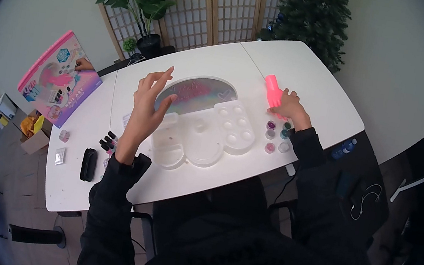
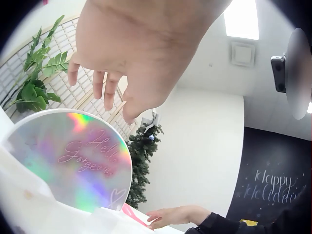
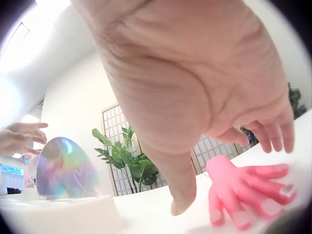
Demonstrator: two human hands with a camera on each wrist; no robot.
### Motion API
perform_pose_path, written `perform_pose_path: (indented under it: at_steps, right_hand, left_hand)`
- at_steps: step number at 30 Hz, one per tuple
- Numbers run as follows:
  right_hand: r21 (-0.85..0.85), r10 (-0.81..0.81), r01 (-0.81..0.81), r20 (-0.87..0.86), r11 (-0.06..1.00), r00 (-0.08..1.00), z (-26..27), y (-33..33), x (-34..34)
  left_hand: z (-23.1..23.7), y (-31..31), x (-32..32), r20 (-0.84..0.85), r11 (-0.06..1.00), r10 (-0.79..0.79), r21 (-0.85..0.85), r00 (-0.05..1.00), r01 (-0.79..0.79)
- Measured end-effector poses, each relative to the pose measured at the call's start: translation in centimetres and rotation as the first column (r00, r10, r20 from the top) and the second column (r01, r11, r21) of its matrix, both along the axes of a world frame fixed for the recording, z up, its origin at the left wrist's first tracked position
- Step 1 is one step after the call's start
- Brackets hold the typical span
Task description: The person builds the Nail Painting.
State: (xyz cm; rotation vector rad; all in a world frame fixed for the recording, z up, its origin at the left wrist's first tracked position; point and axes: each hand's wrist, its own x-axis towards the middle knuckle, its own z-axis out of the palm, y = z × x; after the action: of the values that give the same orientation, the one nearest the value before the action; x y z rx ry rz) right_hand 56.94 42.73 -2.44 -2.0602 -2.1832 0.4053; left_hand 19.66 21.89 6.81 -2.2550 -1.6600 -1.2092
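My left hand (image 1: 148, 101) is raised over the left part of a white plastic nail station (image 1: 203, 157), fingers spread and holding nothing. Behind the station's tray stands a rounded, iridescent panel (image 2: 73, 151) lettered "Hello Gorgeous" with a heart. On the right, my right hand (image 1: 293, 110) reaches over a pink model hand (image 3: 234, 187) that lies on the table. Its thumb and fingers are apart and loosely bent in the right wrist view, with the model hand below them. One nail of the model hand bears a pale heart shape.
Small pots of coloured glitter (image 1: 270, 134) stand near my right wrist. Nail polish bottles (image 1: 107, 142), a black case (image 1: 88, 164) and a small clear packet (image 1: 60, 156) lie at left. A nail art box (image 1: 61, 80) stands at the table's far left edge.
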Motion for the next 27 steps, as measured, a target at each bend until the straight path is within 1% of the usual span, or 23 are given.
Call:
perform_pose_path:
  at_steps: [1, 3, 6, 7, 9, 10, 12, 13, 15, 16, 17, 18, 19, 20, 21, 22, 23, 24, 25, 27]
  right_hand:
    - [-0.001, 0.002, -0.002, 0.003, 1.0, 1.0, -0.2, 0.4, 0.1]
    - [-0.036, 0.08, -0.077, 0.064, 0.996, 0.995, -0.8, 1.1, 0.2]
    - [-0.006, 0.06, -0.06, 0.108, 0.998, 0.992, 1.6, -0.7, -1.2]
    - [-0.008, 0.067, -0.066, 0.108, 0.998, 0.992, 1.9, -1.0, -1.3]
    - [0.072, 0.054, -0.059, 0.062, 0.996, 0.997, 2.6, -1.5, -1.6]
    - [0.07, 0.063, -0.068, 0.062, 0.995, 0.996, 3.5, -2.4, -1.9]
    - [0.207, 0.069, -0.063, -0.025, 0.976, 0.997, 5.8, -5.7, -2.4]
    - [0.201, 0.077, -0.07, -0.026, 0.977, 0.997, 6.7, -7.4, -2.5]
    - [0.148, 0.235, -0.214, -0.15, 0.966, 0.96, 8.5, -10.6, -2.8]
    - [0.145, 0.24, -0.218, -0.153, 0.965, 0.959, 9.4, -12.4, -3.3]
    - [0.098, 0.3, -0.285, -0.214, 0.954, 0.93, 10.2, -14.4, -3.9]
    - [0.056, 0.353, -0.352, -0.277, 0.934, 0.894, 10.3, -15.8, -4.7]
    - [0.055, 0.356, -0.355, -0.278, 0.933, 0.892, 9.7, -16.9, -5.5]
    - [0.112, 0.46, -0.447, -0.27, 0.887, 0.846, 8.9, -17.8, -6.3]
    - [0.169, 0.558, -0.531, -0.255, 0.83, 0.79, 8.3, -18.2, -7.1]
    - [0.171, 0.558, -0.531, -0.256, 0.83, 0.789, 7.6, -18.2, -8.1]
    - [0.164, 0.578, -0.555, -0.291, 0.815, 0.763, 6.9, -18.1, -9.1]
    - [0.16, 0.596, -0.578, -0.326, 0.8, 0.734, 6.5, -18.2, -10.1]
    - [0.164, 0.597, -0.578, -0.326, 0.799, 0.733, 6.5, -18.5, -11.1]
    - [0.187, 0.535, -0.502, -0.312, 0.845, 0.785, 6.5, -19.2, -12.8]
  left_hand:
    - [0.0, -0.2, 0.2, 0.003, 1.0, 0.002, -0.001, 1.0, -0.002]
    - [0.0, -0.5, 0.5, 0.061, 0.999, -0.042, -0.011, 0.997, 0.043]
    - [-0.2, -0.8, 0.7, 0.094, 0.999, -0.049, 0.017, 0.994, 0.048]
    - [-0.1, -1.0, 0.8, 0.094, 0.999, -0.043, 0.015, 0.995, 0.041]
    - [0.3, -1.5, 1.3, 0.167, 0.999, -0.053, 0.018, 0.984, 0.051]
    - [0.7, -1.9, 1.5, 0.168, 0.999, -0.044, 0.016, 0.985, 0.042]
    - [1.0, -2.7, 1.9, 0.282, 0.975, -0.114, -0.154, 0.953, 0.162]
    - [0.6, -3.0, 2.1, 0.282, 0.975, -0.105, -0.161, 0.954, 0.154]
    - [-0.5, -3.4, 2.5, 0.444, 0.872, -0.094, -0.396, 0.891, 0.289]
    - [-1.2, -3.5, 2.8, 0.457, 0.845, -0.097, -0.432, 0.884, 0.316]
    - [-1.7, -3.5, 3.2, 0.456, 0.845, -0.091, -0.435, 0.885, 0.311]
    - [-2.2, -3.6, 3.6, 0.548, 0.802, -0.057, -0.473, 0.835, 0.365]
    - [-2.8, -3.6, 3.8, 0.632, 0.756, -0.017, -0.499, 0.775, 0.423]
    - [-3.5, -3.3, 4.0, 0.67, 0.747, -0.004, -0.491, 0.742, 0.447]
    - [-3.9, -3.2, 4.3, 0.67, 0.748, -0.003, -0.491, 0.743, 0.446]
    - [-4.0, -3.1, 4.8, 0.716, 0.74, 0.064, -0.502, 0.695, 0.448]
    - [-4.0, -3.0, 5.1, 0.755, 0.732, 0.131, -0.511, 0.643, 0.451]
    - [-4.0, -2.8, 5.2, 0.753, 0.734, 0.129, -0.51, 0.645, 0.449]
    - [-3.9, -2.5, 5.1, 0.74, 0.727, 0.121, -0.52, 0.662, 0.449]
    - [-4.1, -1.8, 4.7, 0.724, 0.721, 0.115, -0.532, 0.681, 0.444]
